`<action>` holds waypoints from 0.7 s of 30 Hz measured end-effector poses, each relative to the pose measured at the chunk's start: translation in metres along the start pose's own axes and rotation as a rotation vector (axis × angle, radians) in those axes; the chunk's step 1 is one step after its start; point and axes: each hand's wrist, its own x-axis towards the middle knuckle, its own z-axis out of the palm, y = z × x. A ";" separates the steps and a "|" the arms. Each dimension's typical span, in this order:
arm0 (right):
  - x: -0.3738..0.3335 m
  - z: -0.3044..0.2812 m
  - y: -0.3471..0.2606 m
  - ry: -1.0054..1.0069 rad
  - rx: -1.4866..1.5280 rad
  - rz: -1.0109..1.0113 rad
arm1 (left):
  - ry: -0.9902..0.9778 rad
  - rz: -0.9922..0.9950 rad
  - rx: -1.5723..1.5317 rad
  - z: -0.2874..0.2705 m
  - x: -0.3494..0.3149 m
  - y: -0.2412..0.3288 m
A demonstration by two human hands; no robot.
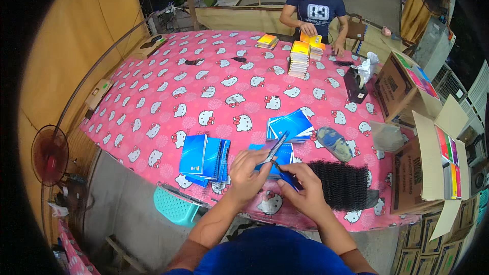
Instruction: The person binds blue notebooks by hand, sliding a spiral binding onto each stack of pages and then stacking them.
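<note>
Between both hands: blue notebook; gripped.

Two bare forearms rising from the lower centre of the frame, no sleeves, watch or rings visible, left hand and right hand ungloved, deep blue garment filling the bottom centre

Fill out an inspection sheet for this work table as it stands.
Surface: table under a pink cartoon-cat cloth.
Job's things: blue notebook with spiral wire; black spiral coils beside it.
Clutter: blue notebook stacks, yellow notebook stacks, tape dispenser.
Grips: left hand pinches the wire; right hand holds the notebook.
Cables: nothing seen.
Surroundings: open cartons at right, fan at left, a person at the far edge.
</note>
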 end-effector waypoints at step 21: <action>-0.061 0.049 0.087 -0.469 -0.122 -0.098 | -0.673 -0.355 0.834 -0.149 0.036 -0.115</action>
